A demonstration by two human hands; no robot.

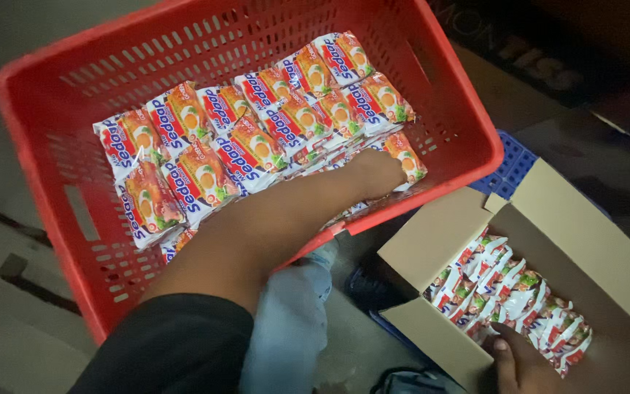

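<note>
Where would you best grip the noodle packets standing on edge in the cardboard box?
Likely from above, by the upturned edges of the noodle packets: they stand tightly on edge in the cardboard box, whose walls block the sides. The right hand already rests at the near end of the row.

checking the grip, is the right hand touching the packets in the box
Touching: the head view shows the right hand with its thumb resting against the packets standing in the cardboard box.

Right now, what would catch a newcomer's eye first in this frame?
The big red basket fills the upper left, lined with overlapping rows of noodle packets. The left hand reaches into it among the packets. At lower right, the right hand rests on more packets standing in an open cardboard box.
</note>
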